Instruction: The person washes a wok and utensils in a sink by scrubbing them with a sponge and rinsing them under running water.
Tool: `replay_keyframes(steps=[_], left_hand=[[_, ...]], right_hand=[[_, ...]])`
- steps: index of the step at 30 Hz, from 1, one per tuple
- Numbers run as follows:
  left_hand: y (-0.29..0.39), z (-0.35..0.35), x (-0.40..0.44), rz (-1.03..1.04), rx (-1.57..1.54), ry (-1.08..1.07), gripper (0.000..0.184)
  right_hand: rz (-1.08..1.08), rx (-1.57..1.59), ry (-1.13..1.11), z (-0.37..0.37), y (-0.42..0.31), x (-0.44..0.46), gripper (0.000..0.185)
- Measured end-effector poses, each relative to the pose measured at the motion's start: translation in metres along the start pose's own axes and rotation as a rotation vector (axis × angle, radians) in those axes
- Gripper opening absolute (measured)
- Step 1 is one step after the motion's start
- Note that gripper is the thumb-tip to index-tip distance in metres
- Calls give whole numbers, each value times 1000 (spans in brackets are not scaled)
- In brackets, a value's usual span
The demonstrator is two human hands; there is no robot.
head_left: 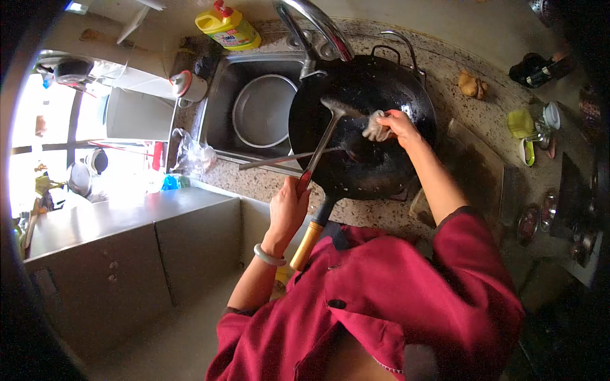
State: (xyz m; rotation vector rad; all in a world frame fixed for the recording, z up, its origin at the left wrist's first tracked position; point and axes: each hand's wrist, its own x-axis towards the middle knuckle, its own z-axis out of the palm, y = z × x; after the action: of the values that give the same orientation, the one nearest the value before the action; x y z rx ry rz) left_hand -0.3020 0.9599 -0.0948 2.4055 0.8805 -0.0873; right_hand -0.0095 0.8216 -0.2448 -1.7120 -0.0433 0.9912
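A large black wok (375, 171) with a wooden-ended handle (307, 245) sits over the counter, partly across the sink. My left hand (289, 208) is closed round the handle of a metal spatula (325, 136), whose blade is over the wok. Above the wok's inside, my right hand (400, 127) pinches a crumpled whitish cloth (377, 126). A long thin stick-like tool (273, 159) lies across the wok's left rim; its far end reaches into the wok.
Left of the wok is a sink (219, 105) holding a round metal basin (260, 111), with a faucet (327, 28) behind. A yellow bottle (232, 32) stands at the back left. Ginger (472, 84) and a board (476, 165) are to the right.
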Motion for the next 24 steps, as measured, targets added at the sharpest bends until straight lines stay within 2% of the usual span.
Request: replay_keyframes(steps=[2,3,4,5,6,7,9,11,13,15,17,19,20,21,23,24], left_hand=[[10,11,6,10,-11,20,29],[17,15,10,21,-12,44,29],[31,13,12,23,36,39,30],[40,13,14,32,39,22,28],[49,14,16,50,56,41,27],[55,15,17,70,74,60,26],[56,17,17,64,106,39,25],[55,12,10,54,144,11,24],[40,11,1,51,206,-15,22],[31,5,-5,57,227,10,22],[19,2,-13,51,236,24,21],[2,1,-18,111,267,60,22],[-8,4,-19,120,261,106,18],[-13,3,-21,117,262,108,18],[-19,3,-24,141,317,134,13],[-20,2,-24,139,347,115,13]], right_hand=[[-90,253,-96,18,-35,-56,30],[-212,231,-34,28,-37,-67,28],[-328,151,-24,39,-42,-77,24],[-543,-67,144,56,-57,-102,17],[-634,-128,152,68,-67,-123,15],[-723,-362,276,82,-64,-132,15],[-883,-501,477,91,-40,-105,17],[-827,-485,477,84,-44,-88,18],[-860,-650,581,68,-46,-73,19],[-846,-692,548,59,-44,-82,16],[-675,-612,546,44,-43,-90,13],[-622,-476,578,23,-32,-76,12],[-703,-337,550,17,-21,-61,13],[-738,-333,494,11,-20,-61,12],[-696,-270,330,17,-41,-82,9],[-732,-279,322,26,-39,-83,9]])
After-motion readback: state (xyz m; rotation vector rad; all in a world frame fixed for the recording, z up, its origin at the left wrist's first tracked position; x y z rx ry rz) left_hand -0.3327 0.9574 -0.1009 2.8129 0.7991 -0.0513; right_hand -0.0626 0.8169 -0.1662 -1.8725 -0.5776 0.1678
